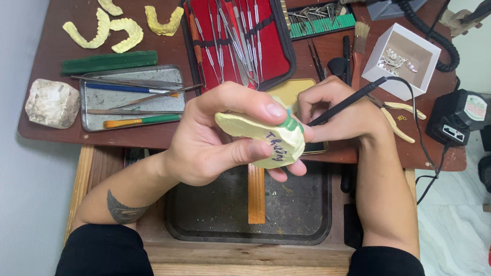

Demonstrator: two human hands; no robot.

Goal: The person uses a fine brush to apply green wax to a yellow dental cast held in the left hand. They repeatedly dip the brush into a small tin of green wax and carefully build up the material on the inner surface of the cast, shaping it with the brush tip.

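Head view, surface: a reddish-brown workbench [51,130] over a dark tray [303,220], white wall to the left.
Left hand [222,136]: fingers wrapped tight around a pale yellow dental cast [257,134] held above the tray.
Right hand [342,114]: pinches a black corded tool [349,100], tip at the green wax [290,123] on the cast.
Progress: green wax already sits on the cast; shaping looks unfinished.
Around: red instrument case [237,31], spare casts [116,29], metal tin [133,101].

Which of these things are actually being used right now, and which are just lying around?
In use:
left hand holding pale yellow dental cast
right hand holding black corded tool

Lying about:
spare casts
red instrument case
metal tray
white box
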